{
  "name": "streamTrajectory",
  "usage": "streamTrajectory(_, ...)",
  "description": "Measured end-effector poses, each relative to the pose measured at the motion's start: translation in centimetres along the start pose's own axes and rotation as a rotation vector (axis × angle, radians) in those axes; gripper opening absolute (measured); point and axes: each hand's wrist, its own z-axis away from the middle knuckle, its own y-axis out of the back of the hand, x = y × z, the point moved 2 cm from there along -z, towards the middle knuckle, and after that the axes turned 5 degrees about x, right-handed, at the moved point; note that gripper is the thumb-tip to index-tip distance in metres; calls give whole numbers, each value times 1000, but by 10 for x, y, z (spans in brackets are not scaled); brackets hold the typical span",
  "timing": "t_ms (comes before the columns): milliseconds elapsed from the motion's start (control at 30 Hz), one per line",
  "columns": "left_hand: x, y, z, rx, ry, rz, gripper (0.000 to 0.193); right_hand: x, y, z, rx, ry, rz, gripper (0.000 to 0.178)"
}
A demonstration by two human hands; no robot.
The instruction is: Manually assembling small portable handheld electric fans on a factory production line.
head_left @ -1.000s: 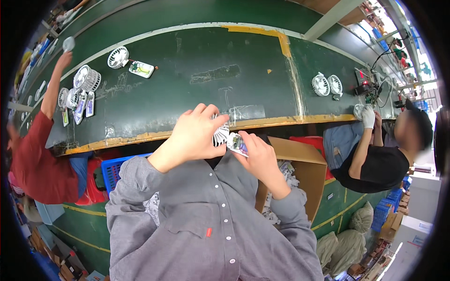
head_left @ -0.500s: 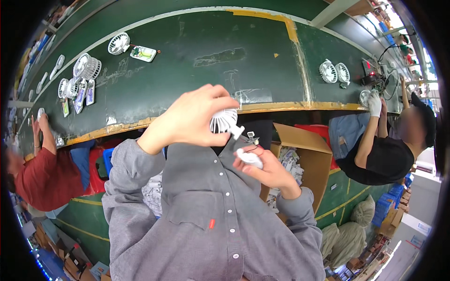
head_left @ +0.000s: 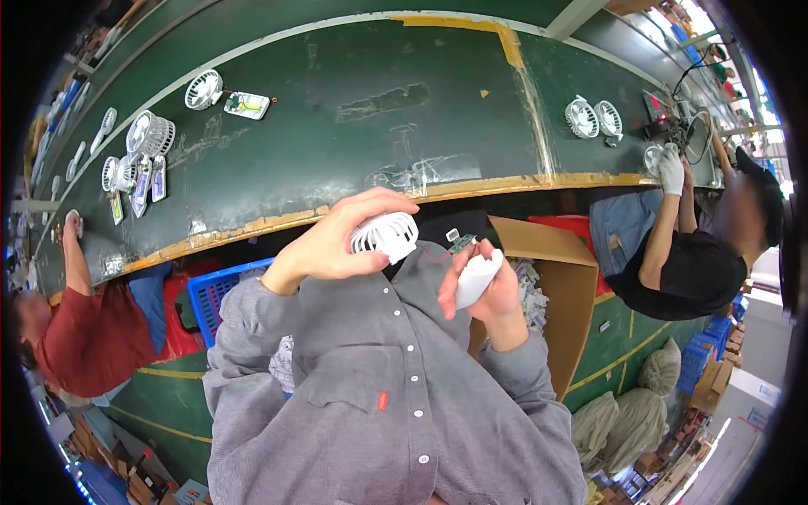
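Note:
My left hand (head_left: 337,240) is closed round a white fan head (head_left: 385,236) with a slatted cage, held just off the bench's near edge. In my right hand (head_left: 490,290) is a smooth white handle shell (head_left: 478,278), tilted upward, its lower end against the fingers. A small green circuit board (head_left: 460,243) with a pale connector sticks out above the right fingers. A thin reddish wire runs from the board toward the fan head. Both parts are over my lap, a short gap between them.
On the green bench (head_left: 320,151) several fan heads (head_left: 150,135) with opened handles lie at the left, two more fans (head_left: 581,118) at the right. An open cardboard box (head_left: 572,303) and a blue crate (head_left: 210,295) stand below. Co-workers sit on both sides.
The fan head has turned and shifted slightly left, its stem no longer toward the right hand. My right hand has risen and tipped the shell upright, and the circuit board shows more.

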Motion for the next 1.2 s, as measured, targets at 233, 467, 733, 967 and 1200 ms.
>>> streamTrajectory(233,0,-33,2,132,-19,29,65,3,-5,-7,11,46,77,38)
streamTrajectory(467,18,-53,-5,83,-202,27,41,-16,-22,-1,152,-8,541,35)
streamTrajectory(733,30,-48,-6,65,-24,51,27,-15,-27,-1,171,-96,719,32)
streamTrajectory(967,36,-53,-1,142,-105,-145,22,-3,-29,-6,40,-55,753,34)
streamTrajectory(1200,42,-51,-2,169,-546,-547,25,9,-24,-4,-44,-77,494,39)
